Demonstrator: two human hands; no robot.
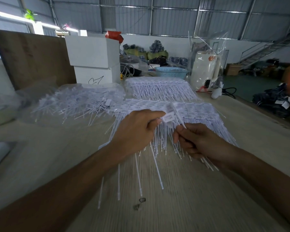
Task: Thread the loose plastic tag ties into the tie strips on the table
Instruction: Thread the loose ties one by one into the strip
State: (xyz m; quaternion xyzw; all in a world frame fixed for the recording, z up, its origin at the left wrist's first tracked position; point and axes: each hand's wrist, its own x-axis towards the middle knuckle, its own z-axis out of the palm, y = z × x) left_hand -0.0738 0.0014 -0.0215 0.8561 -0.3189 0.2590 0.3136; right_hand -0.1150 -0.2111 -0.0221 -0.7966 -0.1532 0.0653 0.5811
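Observation:
A wide strip of white tag ties (197, 113) lies on the wooden table (174, 198) in front of me, label heads at the far side and thin tails fanning toward me. My left hand (137, 131) pinches the label head of one white tie (170, 116) between thumb and forefinger, just above the strip. My right hand (196, 141) pinches the thin tail of that tie near its tip. A second tie strip (159, 87) lies farther back. Loose ties (77, 104) sit heaped in a clear plastic bag at the left.
White boxes (94, 59) and a brown board (32, 57) stand at the back left. A blue basket (172, 72) and a white appliance in clear plastic (206, 69) stand at the back right. The table's right edge drops to a floor with dark bundles (274, 101).

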